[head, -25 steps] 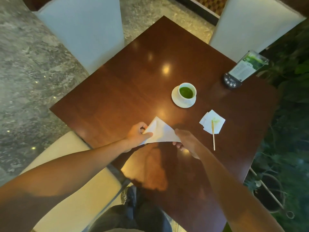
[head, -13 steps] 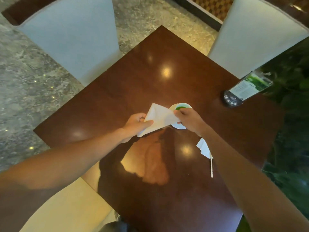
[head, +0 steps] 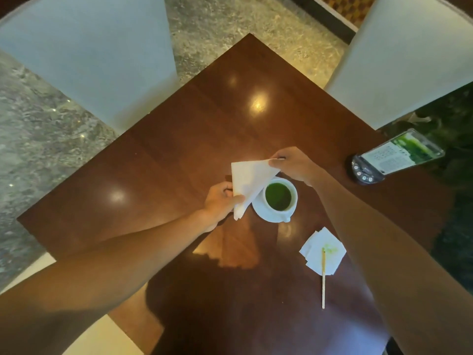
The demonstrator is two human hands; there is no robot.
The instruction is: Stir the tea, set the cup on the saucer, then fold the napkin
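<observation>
Folding napkin (head: 247,178), held above cup (head: 279,196).
L hand (head: 220,202) & R hand (head: 292,163) each pinch a corner; keep it off tea, match edges.

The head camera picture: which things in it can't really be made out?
- Saucer, head view: its far-left rim is hidden behind the napkin.
- Card stand, head view: its print is too small to read.
- Left hand and right hand, head view: the fingertips that pinch the napkin are partly hidden by it.
- Stir stick, head view: its tip is too small to tell whether it is wet.

Cup (head: 280,198) on saucer (head: 266,213)
</observation>
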